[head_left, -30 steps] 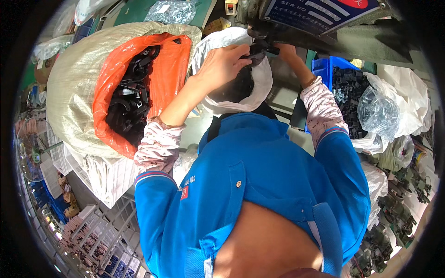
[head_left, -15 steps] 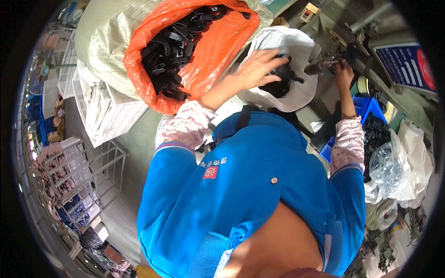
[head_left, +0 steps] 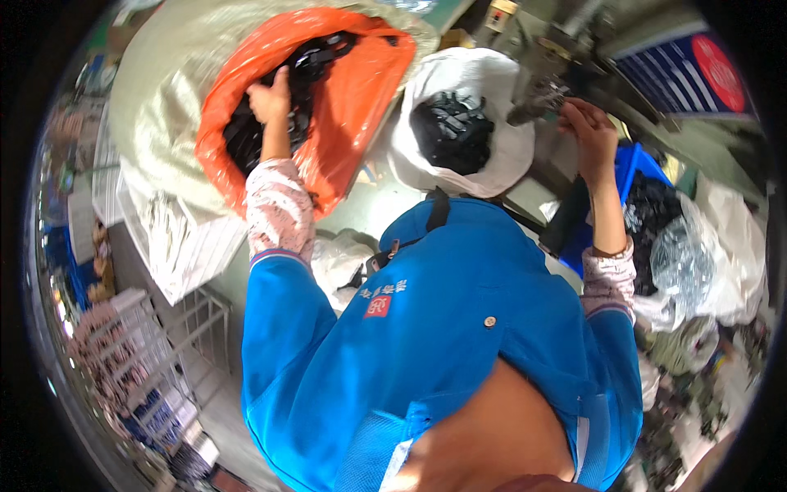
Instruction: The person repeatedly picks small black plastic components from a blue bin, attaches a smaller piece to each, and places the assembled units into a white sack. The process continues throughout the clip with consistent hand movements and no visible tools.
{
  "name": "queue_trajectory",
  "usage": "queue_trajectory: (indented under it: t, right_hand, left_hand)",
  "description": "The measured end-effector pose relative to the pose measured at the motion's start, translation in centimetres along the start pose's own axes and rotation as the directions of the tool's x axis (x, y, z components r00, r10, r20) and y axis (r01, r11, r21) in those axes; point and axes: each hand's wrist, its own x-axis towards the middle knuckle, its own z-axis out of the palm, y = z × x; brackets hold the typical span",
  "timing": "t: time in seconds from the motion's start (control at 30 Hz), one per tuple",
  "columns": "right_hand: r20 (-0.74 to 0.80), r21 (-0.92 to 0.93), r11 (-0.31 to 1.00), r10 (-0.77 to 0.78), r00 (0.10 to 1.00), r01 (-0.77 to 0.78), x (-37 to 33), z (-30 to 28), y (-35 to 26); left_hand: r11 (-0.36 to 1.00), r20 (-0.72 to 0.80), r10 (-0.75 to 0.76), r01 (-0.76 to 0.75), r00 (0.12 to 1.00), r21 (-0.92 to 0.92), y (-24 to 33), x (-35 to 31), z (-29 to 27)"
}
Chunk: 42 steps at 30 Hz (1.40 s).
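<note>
My left hand (head_left: 272, 103) reaches into the orange plastic bag (head_left: 361, 115), down among a heap of black plastic parts (head_left: 246, 139). Its thumb stands apart from the other fingers, which partly sink from sight among the parts. My right hand (head_left: 590, 131) is at the dark metal fixture of a machine (head_left: 541, 98), fingers bent together at its end. Whatever they pinch is too small to make out. Between my hands stands a white woven sack (head_left: 512, 152), holding more black parts (head_left: 455, 131).
A large pale woven sack (head_left: 156, 107) surrounds the orange bag. On the right are a blue bin (head_left: 643, 168), black pieces (head_left: 652, 217) and clear plastic bags (head_left: 684, 262). White crates (head_left: 176, 254) and a metal rack (head_left: 201, 328) stand at left. A blue-and-white sign (head_left: 676, 78) hangs beyond.
My left hand has moved left from above the white sack into the orange bag. My right hand stays at the machine fixture. The whole view has shifted slightly.
</note>
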Motion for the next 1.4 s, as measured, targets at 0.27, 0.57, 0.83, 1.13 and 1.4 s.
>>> queue_trajectory:
  t: [0.27,0.57,0.83,1.13,1.4]
  right_hand:
    - [0.170,0.210,0.974,-0.122,0.978,0.085,-1.8,1.4,-1.6]
    - [0.091,-0.043,0.983,-0.174,0.981,0.178,-0.5,3.4,-1.0]
    - [0.005,0.126,0.981,-0.151,0.989,0.149,-0.5,5.0,0.1]
    - [-0.002,-0.782,0.491,-0.618,0.786,0.384,-5.8,-11.8,3.1]
    - [0.120,-0.982,-0.182,-0.356,0.927,0.057,-7.4,-27.3,5.9]
  left_hand:
    - [0.813,0.000,-0.123,0.101,0.992,-0.574,-0.9,-0.8,1.3]
    - [0.505,-0.040,-0.117,0.025,0.992,-0.863,1.6,-9.1,-4.5]
    - [0.100,0.721,0.464,0.779,0.514,-0.619,6.1,-18.5,-5.0]
    - [0.583,0.870,0.490,0.721,0.056,-0.375,13.4,-33.8,-0.7]
    - [0.733,0.809,0.542,0.598,-0.227,-0.323,19.1,-42.3,-0.9]
